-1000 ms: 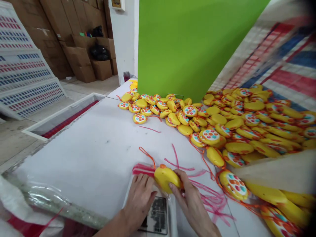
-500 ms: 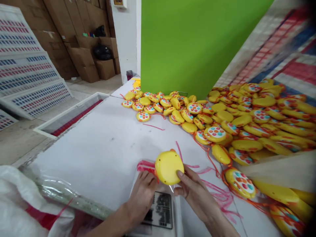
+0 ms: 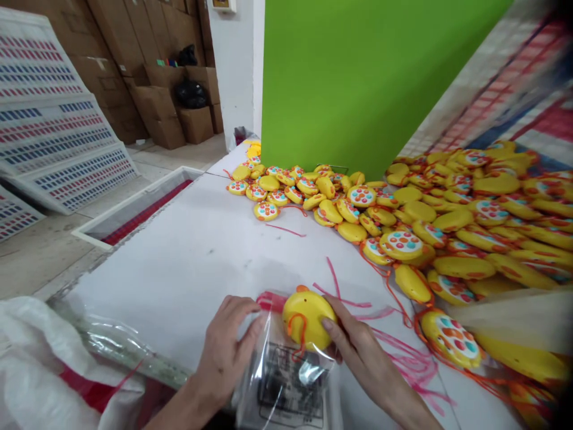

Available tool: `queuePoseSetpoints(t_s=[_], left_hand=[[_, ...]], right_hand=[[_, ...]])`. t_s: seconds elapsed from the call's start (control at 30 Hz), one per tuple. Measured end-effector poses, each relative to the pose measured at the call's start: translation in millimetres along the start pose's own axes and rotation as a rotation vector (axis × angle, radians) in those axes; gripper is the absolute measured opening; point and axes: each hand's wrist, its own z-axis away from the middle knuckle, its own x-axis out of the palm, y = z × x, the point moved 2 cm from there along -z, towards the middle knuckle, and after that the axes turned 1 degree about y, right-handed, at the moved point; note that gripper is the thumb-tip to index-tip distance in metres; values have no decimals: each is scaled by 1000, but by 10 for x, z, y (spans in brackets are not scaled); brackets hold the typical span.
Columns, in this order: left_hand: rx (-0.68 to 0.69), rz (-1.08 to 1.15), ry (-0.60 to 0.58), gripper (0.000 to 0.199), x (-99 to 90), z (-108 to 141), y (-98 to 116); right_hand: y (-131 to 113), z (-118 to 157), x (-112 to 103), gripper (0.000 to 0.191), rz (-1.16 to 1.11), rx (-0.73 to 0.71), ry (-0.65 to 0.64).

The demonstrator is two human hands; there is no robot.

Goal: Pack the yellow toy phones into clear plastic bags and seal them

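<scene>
toy [image 3: 308, 319] in bag [image 3: 286, 382], pile [image 3: 447, 221] behind right

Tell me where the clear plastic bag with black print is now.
In the head view, the clear plastic bag with black print lies bottom centre on the white table, between the left hand and right hand.

black printed block on the clear plastic bag [image 3: 289, 382] near centre, too blurred to read, no other legible text

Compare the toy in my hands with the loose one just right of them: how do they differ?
The held toy shows its plain yellow back; the loose toy lies face up, coloured dots showing. The held toy sits at the mouth of a clear bag, gripped by the right hand; the loose toy lies bare on the table. Both have yellow shells and orange cords.
</scene>
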Motion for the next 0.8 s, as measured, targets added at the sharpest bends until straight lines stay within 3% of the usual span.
queuePoseSetpoints(t_s=[0.07,0.13,0.3,0.47,0.57,0.67,0.8], left_hand=[[-298,195,-115,22,-34,-18,-32],[-420,335,-231,24,20,-46,-28],[-362,459,-241,23,218,-124,-29],[-434,560,-250,23,305,-110,-19],[-480,661,-251,22,327,-96,-13],[-483,705,-268,19,326,-104,-14],[-397,606,-323,20,312,-143,-1]], right_hand=[[-15,11,9,46,-9,0,4],[-55,13,13,45,17,-37,5],[-209,-32,-93,42,227,-150,-49],[-299,-135,-84,30,542,-328,-288],[-321,-203,19,25,705,-321,-158],[-391,-246,141,17,593,-334,7],[-483,-296,282,15,506,-357,68]])
